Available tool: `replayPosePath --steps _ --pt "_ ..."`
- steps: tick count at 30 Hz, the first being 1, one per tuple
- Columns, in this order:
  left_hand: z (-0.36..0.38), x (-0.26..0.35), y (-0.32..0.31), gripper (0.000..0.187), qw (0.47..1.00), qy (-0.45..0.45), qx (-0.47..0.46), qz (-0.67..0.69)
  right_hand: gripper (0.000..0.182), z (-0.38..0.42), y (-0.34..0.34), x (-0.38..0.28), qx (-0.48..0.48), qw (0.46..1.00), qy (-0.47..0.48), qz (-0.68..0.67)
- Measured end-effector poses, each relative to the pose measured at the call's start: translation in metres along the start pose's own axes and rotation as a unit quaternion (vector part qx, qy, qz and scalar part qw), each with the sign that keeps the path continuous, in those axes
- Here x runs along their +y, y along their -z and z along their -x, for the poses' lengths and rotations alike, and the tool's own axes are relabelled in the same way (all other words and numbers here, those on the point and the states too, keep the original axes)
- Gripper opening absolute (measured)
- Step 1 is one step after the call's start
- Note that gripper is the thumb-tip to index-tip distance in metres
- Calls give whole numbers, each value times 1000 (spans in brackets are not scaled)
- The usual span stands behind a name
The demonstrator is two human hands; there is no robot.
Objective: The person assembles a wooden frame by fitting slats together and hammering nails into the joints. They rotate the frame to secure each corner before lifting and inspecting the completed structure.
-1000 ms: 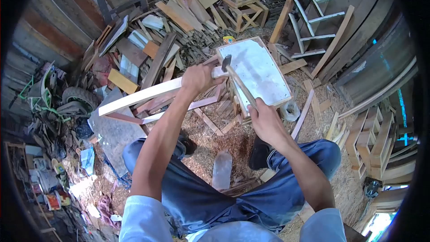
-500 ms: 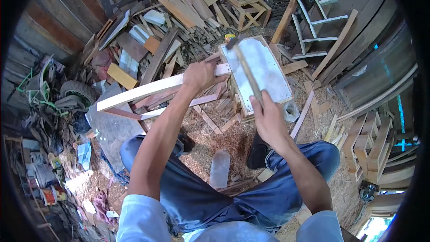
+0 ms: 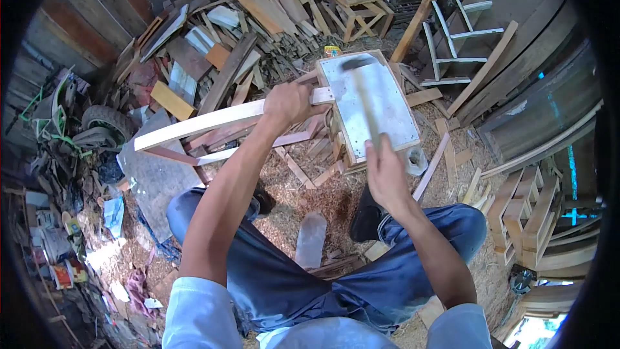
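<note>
My left hand is wrapped around a wooden frame with a long, pale, curved rail, close to the frame's right end. That end rests at the left edge of a wooden block stand with a pale, flat top, dotted with small dark marks. In my right hand is a hammer, gripped low on its wooden handle. Its dark head, blurred by motion, is over the far part of the pale top, right of the frame's end.
Scrap boards are heaped beyond the stand. Slatted wooden frames stand at the right, and a ladder-like frame leans behind. A clear plastic bottle lies on the shavings between my legs. A grey board lies left.
The hammer's head has swung a little to the right over the pale top. My left hand keeps its grip on the frame, and the whole view has shifted slightly.
</note>
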State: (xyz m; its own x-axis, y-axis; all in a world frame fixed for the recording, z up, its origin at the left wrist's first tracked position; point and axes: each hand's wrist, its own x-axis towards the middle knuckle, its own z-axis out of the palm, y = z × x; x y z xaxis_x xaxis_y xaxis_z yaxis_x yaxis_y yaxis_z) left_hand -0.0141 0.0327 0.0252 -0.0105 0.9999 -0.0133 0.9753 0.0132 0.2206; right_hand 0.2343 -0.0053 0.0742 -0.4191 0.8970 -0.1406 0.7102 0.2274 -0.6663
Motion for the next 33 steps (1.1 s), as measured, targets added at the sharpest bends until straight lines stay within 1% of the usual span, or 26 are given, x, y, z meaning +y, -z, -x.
replayPosePath --steps 1,3,4,5,6,8,9,11,12,13,14,15,16,18,19,21,22,23,25,27,29,33 --pt "1 1 -2 65 1000 -4 2 2 26 -3 -4 8 -34 998 -10 48" --pt "0 3 2 67 1000 6 16 14 27 -5 0 7 -23 997 -10 72" --pt "0 3 4 68 1000 15 -5 10 28 -5 4 2 -29 998 -21 44" --pt "0 4 5 68 1000 12 -6 10 28 -2 9 -2 -39 998 -37 15" --pt "-1 3 5 68 999 23 -23 7 28 0 13 -7 -34 998 -43 13" --pt "0 8 9 67 998 35 -45 4 29 1 17 -15 22 996 -60 -66" --pt "3 9 10 67 998 21 -54 -1 29 -2 17 -15 29 994 -72 -74" --pt "3 10 11 69 999 41 -29 -9 30 -14 21 -14 9 993 -41 -107" --pt "2 8 5 68 999 31 -23 -16 26 -20 18 -10 -38 969 -83 -229" --pt "1 7 2 68 999 25 -16 -21 24 -28 12 -6 -85 927 -117 -347" --pt "1 7 -1 63 999 28 -17 -9 20 -35 8 -3 -94 909 -113 -389" --pt "4 10 0 63 999 19 -22 -15 17 -42 3 0 -106 890 -106 -431" --pt "7 14 1 60 999 29 -13 -23 17 -51 -6 8 -100 886 -107 -439" --pt "10 18 3 51 998 44 -11 -34 17 -66 -22 16 -129 834 -189 -502" --pt "11 19 3 51 998 40 -15 -42 17 -68 -28 18 -126 829 -189 -510" --pt "13 19 1 49 999 19 21 -19 18 -70 -39 17 -162 785 -191 -567" --pt "13 18 0 45 999 20 16 -25 14 -71 -44 14 -173 771 -192 -582" --pt "13 17 -1 45 999 22 15 -25 14 -71 -47 14 -176 770 -192 -582" --pt "14 17 0 41 999 22 18 -23 11 -68 -43 6 -193 793 -172 -552" --pt "12 15 -1 40 999 30 6 -29 11 -69 -47 7 -194 789 -168 -558" --pt "10 13 -2 39 999 34 -7 -33 11 -66 -45 6 -171 783 -170 -573" --pt "10 12 -2 39 999 27 16 -16 10 -66 -40 3 -184 775 -166 -581"
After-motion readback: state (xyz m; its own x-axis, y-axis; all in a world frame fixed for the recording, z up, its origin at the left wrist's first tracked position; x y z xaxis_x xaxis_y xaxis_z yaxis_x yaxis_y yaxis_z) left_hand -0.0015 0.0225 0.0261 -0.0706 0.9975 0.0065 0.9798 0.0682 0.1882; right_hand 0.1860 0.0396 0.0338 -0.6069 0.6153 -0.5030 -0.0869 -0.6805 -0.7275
